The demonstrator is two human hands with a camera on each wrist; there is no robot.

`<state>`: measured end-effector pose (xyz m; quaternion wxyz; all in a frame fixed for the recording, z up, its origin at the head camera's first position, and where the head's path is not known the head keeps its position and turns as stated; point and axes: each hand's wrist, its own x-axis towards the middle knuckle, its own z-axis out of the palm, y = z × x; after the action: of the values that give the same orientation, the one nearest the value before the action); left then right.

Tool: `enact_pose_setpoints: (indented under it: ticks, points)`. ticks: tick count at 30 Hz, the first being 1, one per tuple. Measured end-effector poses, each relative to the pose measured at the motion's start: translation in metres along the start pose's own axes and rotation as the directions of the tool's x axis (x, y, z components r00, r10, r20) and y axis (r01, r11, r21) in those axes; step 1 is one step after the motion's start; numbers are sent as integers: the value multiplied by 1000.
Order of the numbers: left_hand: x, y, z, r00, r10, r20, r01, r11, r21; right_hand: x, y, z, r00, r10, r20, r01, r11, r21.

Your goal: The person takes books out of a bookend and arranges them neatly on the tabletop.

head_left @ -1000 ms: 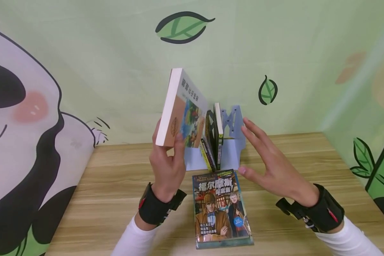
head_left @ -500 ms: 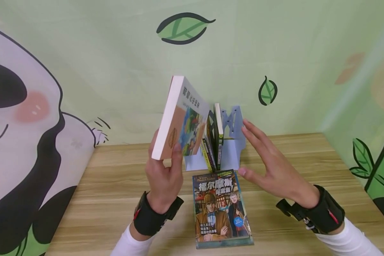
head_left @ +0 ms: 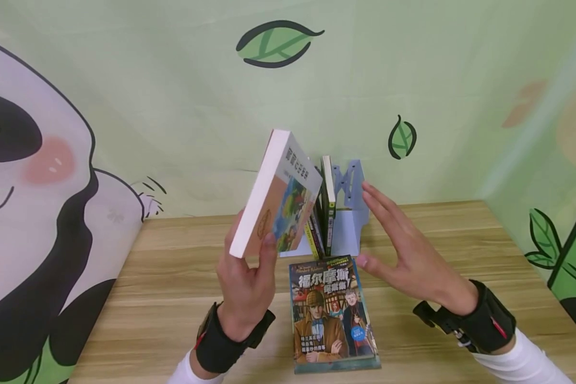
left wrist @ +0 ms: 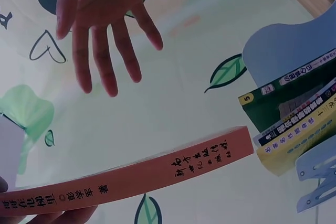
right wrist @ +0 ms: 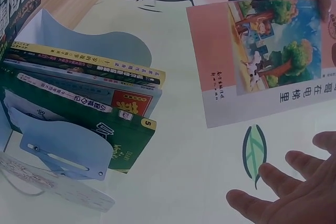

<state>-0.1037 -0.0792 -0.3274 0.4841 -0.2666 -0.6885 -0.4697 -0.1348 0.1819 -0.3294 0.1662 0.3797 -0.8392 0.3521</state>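
The left hand [head_left: 247, 288] clamps the orange-and-white paperback [head_left: 269, 208] between thumb and fingers, near one end, holding it tilted in the air above the table [head_left: 173, 282], in front of the blue bookend rack [head_left: 349, 232]. The right hand [head_left: 408, 256] has its fingers apart and holds nothing.

To handle the paperback well, a firm pinch seems wise, since a grip at one end would let the far end dip. Straightening it upright before bringing it near the standing books [right wrist: 128, 135] should spare their covers; the right hand could steady the rack. The Sherlock Holmes book [head_left: 331, 320], lying flat just in front, calls for clearance below.

In the head view the paperback hides the rack's left side, and the left fingertips are behind it. Both wrist views cut it off at an edge, and some spine titles are too small to read.
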Motion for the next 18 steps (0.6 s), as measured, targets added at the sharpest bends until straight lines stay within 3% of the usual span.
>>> enact_pose_setpoints:
  ticks: [18]
  points:
    - [-10, 14, -4, 996, -7, 88, 16, 995, -103, -2, 0, 3, 1000, 19, 17, -19, 1000, 7]
